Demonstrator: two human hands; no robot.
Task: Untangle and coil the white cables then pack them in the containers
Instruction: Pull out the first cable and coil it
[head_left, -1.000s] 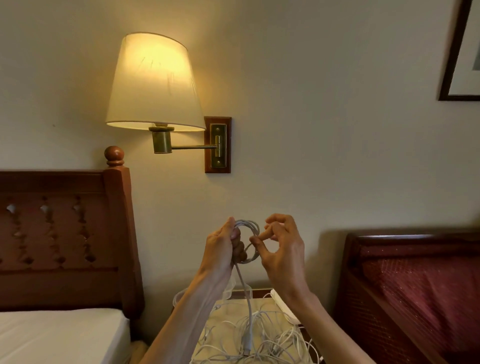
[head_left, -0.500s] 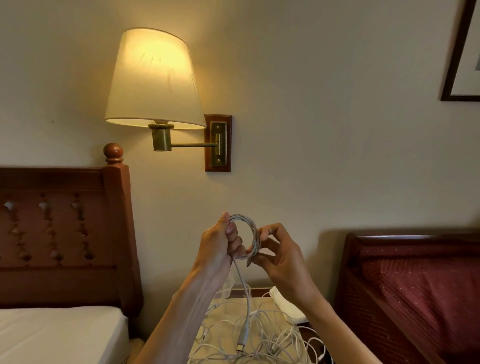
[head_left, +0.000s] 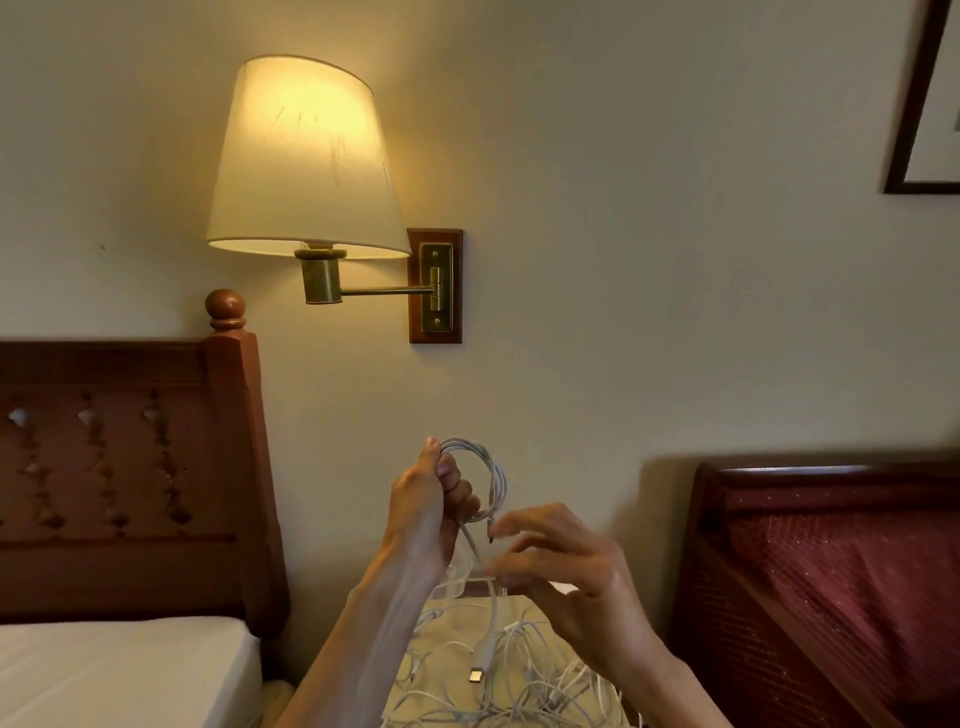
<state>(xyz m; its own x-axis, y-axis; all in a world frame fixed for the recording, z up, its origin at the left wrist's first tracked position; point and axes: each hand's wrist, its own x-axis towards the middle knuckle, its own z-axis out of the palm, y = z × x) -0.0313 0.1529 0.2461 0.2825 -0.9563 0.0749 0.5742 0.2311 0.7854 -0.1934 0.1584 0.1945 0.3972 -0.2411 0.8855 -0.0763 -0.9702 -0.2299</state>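
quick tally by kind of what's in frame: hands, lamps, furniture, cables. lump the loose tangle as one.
Hands: 2, the left hand gripping the cable, the blurred right hand below it
White coiled cable, held: 1
Tangled heap of white cables on the table: 1
Wall lamp with cream shade: 1
Carved reddish wooden headboards: 2
Dark-framed picture: 1
Total: 8

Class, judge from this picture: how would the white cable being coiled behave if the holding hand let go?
The coiled cable is probably floppy: its tail droops. It seems light, since the left hand alone holds it. Its loops would likely spring loose.
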